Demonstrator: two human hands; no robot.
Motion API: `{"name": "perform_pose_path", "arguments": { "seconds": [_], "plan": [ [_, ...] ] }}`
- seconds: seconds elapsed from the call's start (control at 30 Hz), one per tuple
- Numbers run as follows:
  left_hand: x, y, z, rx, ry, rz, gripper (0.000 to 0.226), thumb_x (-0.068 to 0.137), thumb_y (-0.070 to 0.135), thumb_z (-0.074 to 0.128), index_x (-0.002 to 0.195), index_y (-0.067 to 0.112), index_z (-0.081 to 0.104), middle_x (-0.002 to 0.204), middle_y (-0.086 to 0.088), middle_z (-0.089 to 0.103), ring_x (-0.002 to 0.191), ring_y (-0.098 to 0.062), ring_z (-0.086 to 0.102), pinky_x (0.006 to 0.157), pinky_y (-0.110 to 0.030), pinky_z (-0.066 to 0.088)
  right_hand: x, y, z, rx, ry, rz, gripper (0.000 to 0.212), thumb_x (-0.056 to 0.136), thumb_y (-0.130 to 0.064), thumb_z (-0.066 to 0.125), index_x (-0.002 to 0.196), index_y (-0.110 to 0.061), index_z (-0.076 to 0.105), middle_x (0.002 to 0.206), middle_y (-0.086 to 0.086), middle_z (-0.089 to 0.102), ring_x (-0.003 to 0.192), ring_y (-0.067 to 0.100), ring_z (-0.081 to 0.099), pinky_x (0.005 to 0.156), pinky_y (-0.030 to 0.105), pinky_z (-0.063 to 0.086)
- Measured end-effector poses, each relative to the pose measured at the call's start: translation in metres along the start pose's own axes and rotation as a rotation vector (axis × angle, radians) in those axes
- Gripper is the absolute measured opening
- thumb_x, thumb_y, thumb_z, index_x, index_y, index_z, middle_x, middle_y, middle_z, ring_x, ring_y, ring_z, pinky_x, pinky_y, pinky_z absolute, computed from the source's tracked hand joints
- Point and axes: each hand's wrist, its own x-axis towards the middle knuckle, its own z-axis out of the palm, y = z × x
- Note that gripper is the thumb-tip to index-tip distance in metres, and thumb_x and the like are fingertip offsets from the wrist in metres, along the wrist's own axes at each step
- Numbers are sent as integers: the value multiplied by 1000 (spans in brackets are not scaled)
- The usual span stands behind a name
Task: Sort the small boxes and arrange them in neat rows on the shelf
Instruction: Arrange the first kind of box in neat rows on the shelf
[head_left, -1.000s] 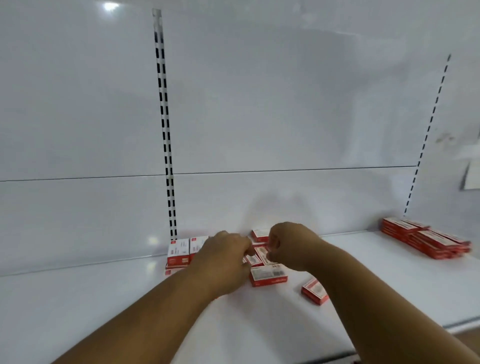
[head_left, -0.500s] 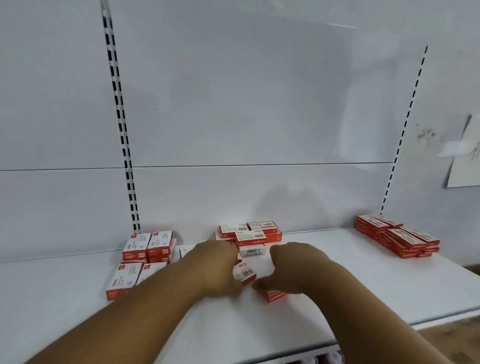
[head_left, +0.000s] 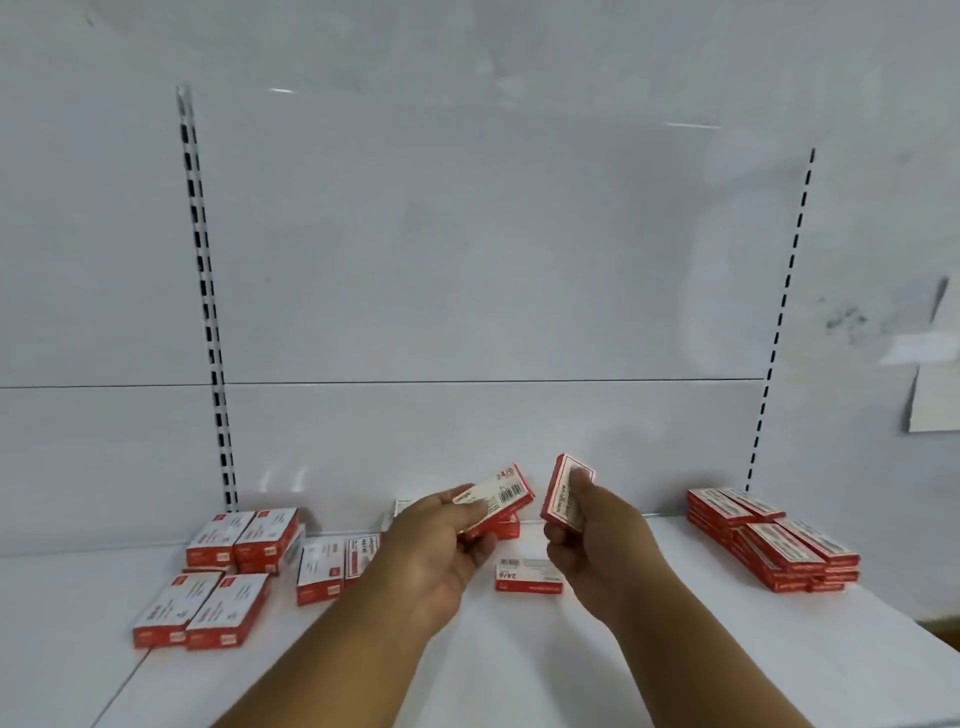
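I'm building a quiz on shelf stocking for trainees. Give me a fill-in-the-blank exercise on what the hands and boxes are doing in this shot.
1. Each hand holds ____ small box: the left hand one box, the right hand another.
2. The stack of boxes at the shelf's right end is red and ____.
3. The lone box lying on the shelf below the hands is printed with the number ____.

Missing words: one; white; 24/6
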Motion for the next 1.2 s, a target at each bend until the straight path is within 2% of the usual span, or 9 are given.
{"name": "perform_pose_path", "arguments": {
  "seconds": [0.17, 0.23, 0.33, 0.5, 0.67, 0.8, 0.93, 1.07, 1.2],
  "plan": [
    [12, -29, 29, -202, 92, -27, 12, 90, -3, 60, 100, -2, 66, 84, -16, 71, 75, -23, 64, 60, -30, 58, -4, -8, -35, -175, -48, -165, 17, 96, 3, 50, 104, -3, 63, 88, 17, 69, 69, 25, 62, 59, 34, 48],
    [18, -41, 41, -129, 132, 25, 14, 89, 0, 63, 100, 6, 68, 89, -12, 72, 79, -19, 64, 68, -30, 54, -8, -15, -51, -261, -45, -205, 23, 94, 7, 50, 106, -6, 64, 93, 15, 72, 73, 26, 65, 62, 35, 50],
    [22, -56, 65, -4, 154, 75, 18, 86, 2, 68, 97, 15, 70, 85, -3, 71, 73, -13, 57, 64, -26, 44, -13, -27, -74, -385, 2, -251, 25, 94, 3, 53, 108, -15, 64, 92, 9, 74, 75, 25, 69, 63, 33, 52],
    [24, -77, 111, 99, -47, -27, 25, 85, -2, 68, 107, 8, 65, 90, -12, 72, 74, -19, 60, 60, -28, 48, -28, -47, -111, -442, 277, -438, 19, 91, -6, 65, 104, -19, 62, 79, 4, 75, 57, 17, 64, 54, 30, 49],
    [35, -103, 146, 226, -219, -4, 33, 85, -6, 66, 113, 12, 60, 99, -13, 73, 80, -24, 69, 61, -30, 51, -43, -73, -155, -493, 454, -502, 17, 91, -11, 66, 99, -23, 58, 86, 4, 75, 69, 18, 73, 66, 37, 60],
    [29, -111, 167, 254, -288, -66, 32, 93, -6, 53, 106, 22, 61, 97, -13, 73, 76, -25, 71, 58, -33, 53, -37, -87, -177, -481, 414, -421, 22, 93, -11, 63, 106, -27, 54, 91, 5, 73, 75, 19, 74, 72, 41, 62],
    [42, -109, 194, 165, -306, -75, 27, 91, -12, 49, 105, 7, 63, 88, -20, 73, 74, -26, 70, 63, -33, 58, -9, -102, -193, -510, 362, -432, 23, 92, -7, 62, 105, -26, 57, 85, 4, 74, 68, 18, 72, 70, 45, 61],
    [62, -120, 217, 123, -359, 6, 24, 87, -7, 58, 110, -5, 63, 90, -20, 70, 84, -27, 67, 76, -34, 56, 26, -129, -210, -620, 292, -458, 20, 91, -11, 64, 103, -26, 58, 79, 1, 74, 58, 8, 68, 57, 31, 54],
    [87, -132, 231, 566, -259, 216, 20, 82, 6, 74, 99, 14, 66, 100, -9, 71, 81, -19, 72, 76, -35, 59, 63, -154, -230, -808, 270, -439, 10, 87, -18, 70, 92, -20, 61, 69, -2, 74, 56, 10, 68, 57, 34, 56]
  ]
}}
